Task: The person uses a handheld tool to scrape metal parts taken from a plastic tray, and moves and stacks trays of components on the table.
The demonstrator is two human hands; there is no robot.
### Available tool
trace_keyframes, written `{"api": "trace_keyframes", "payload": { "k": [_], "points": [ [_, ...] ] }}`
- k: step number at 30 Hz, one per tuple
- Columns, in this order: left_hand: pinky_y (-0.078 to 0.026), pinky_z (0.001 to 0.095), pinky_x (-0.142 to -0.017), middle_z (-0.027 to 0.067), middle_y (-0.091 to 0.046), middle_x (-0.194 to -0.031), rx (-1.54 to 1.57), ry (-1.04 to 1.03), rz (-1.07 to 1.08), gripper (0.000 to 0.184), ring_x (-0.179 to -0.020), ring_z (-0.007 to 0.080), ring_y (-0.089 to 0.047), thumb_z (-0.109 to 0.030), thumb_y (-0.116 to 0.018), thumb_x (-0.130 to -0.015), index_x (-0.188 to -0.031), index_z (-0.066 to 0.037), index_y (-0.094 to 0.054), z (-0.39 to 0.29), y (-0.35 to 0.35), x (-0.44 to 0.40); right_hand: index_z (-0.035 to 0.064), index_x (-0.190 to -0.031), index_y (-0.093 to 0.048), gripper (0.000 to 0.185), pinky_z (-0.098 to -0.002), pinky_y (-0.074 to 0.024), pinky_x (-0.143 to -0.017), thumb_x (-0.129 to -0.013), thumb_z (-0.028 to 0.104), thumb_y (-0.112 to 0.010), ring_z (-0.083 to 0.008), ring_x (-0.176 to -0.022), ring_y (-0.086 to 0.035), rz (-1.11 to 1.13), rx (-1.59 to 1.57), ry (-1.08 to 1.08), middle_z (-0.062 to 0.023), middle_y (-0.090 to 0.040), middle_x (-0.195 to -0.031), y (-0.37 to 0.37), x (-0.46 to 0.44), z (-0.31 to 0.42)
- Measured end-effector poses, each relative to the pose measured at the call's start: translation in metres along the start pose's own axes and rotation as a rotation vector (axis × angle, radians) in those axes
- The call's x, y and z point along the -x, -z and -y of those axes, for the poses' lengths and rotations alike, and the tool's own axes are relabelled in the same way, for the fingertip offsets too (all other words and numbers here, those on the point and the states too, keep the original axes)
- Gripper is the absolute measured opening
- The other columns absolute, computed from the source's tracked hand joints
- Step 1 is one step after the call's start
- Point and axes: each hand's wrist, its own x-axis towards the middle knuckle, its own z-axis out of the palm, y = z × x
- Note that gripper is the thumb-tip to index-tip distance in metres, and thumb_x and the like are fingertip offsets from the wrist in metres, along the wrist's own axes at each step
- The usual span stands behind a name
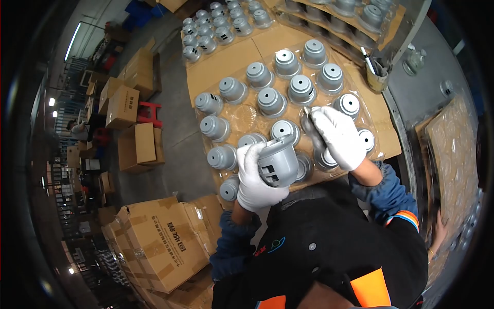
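My left hand (252, 180), in a white glove, is wrapped round a grey metal housing (280, 167). The housing is cup-shaped, with a flanged rim and small rectangular slots in its side, and it is tilted above the tray. To its right, my white-gloved right hand (337, 135) is closed, its fingers pressed together. A small dark tip shows at those fingers; what it belongs to is hidden. Beneath both hands, several similar grey housings (271, 102) stand in rows in a clear plastic tray (242, 117).
Cardboard (203, 77) lies under the tray. More housings (224, 34) stand at the back left, others on a layered stack (371, 18) at the back right. A cup (377, 81) holds pens. Cardboard boxes (159, 242) stand at left. Another person's hand (439, 232) is at right.
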Motion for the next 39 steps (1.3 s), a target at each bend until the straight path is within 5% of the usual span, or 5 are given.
{"api": "trace_keyframes", "payload": {
  "k": [8, 14, 22, 29, 39],
  "points": [
    [-0.044, 0.0376, -0.082, 0.0149, -0.042, -0.106, 0.060, -0.107, 0.080, 0.080, -0.095, 0.0273, -0.049, -0.010, -0.073, -0.046, -0.118, 0.000, -0.040, -0.008, -0.011, -0.007, 0.0097, -0.087, -0.064, 0.013, -0.0422, -0.0464, -0.058, -0.084, 0.021, -0.057, -0.0316, -0.063, -0.059, -0.117, 0.328, 0.226, -0.0121, -0.062, -0.070, -0.038, -0.021, 0.021],
    [-0.050, 0.0350, -0.086, 0.0123, -0.052, -0.113, 0.657, 0.440, -0.025, 0.095, -0.102, 0.0212, -0.055, -0.006, -0.077, -0.046, -0.130, 0.002, -0.033, 0.034, 0.026, -0.046, 0.0085, -0.087, -0.062, 0.019, -0.0427, -0.0466, -0.058, -0.088, 0.026, -0.057, -0.0326, -0.061, -0.059, -0.291, 0.541, -0.018, -0.0136, -0.060, -0.063, -0.029, -0.020, -0.036],
    [-0.051, 0.0331, -0.078, 0.0147, -0.065, -0.101, 0.137, 0.950, 0.386, 0.064, -0.090, 0.0256, -0.063, -0.015, -0.066, -0.064, -0.125, 0.001, -0.051, 0.168, 0.014, -0.102, 0.0064, -0.083, -0.063, 0.017, -0.0410, -0.0465, -0.058, -0.086, 0.023, -0.060, -0.0320, -0.062, -0.059, -0.280, 0.476, -0.014, -0.0132, -0.061, -0.066, -0.012, -0.004, -0.046],
    [-0.043, 0.0402, -0.095, 0.0132, -0.057, -0.122, -0.942, 0.396, 0.285, 0.049, -0.110, 0.0323, -0.053, -0.021, -0.054, -0.075, -0.123, -0.009, -0.055, 0.144, -0.005, -0.121, 0.0052, -0.085, -0.062, 0.013, -0.0392, -0.0471, -0.057, -0.084, 0.018, -0.062, -0.0310, -0.061, -0.059, -0.304, 0.383, -0.034, -0.0136, -0.061, -0.067, 0.010, 0.002, -0.059],
    [-0.045, 0.0396, -0.092, 0.0156, -0.053, -0.117, -0.427, 0.355, 0.455, 0.068, -0.106, 0.0337, -0.054, -0.022, -0.076, -0.055, -0.117, -0.007, -0.054, 0.117, -0.067, -0.133, 0.0032, -0.091, -0.061, 0.015, -0.0388, -0.0488, -0.060, -0.088, 0.018, -0.058, -0.0326, -0.065, -0.062, -0.354, 0.231, -0.149, -0.0161, -0.063, -0.070, 0.022, -0.005, -0.067]
  ]
}}
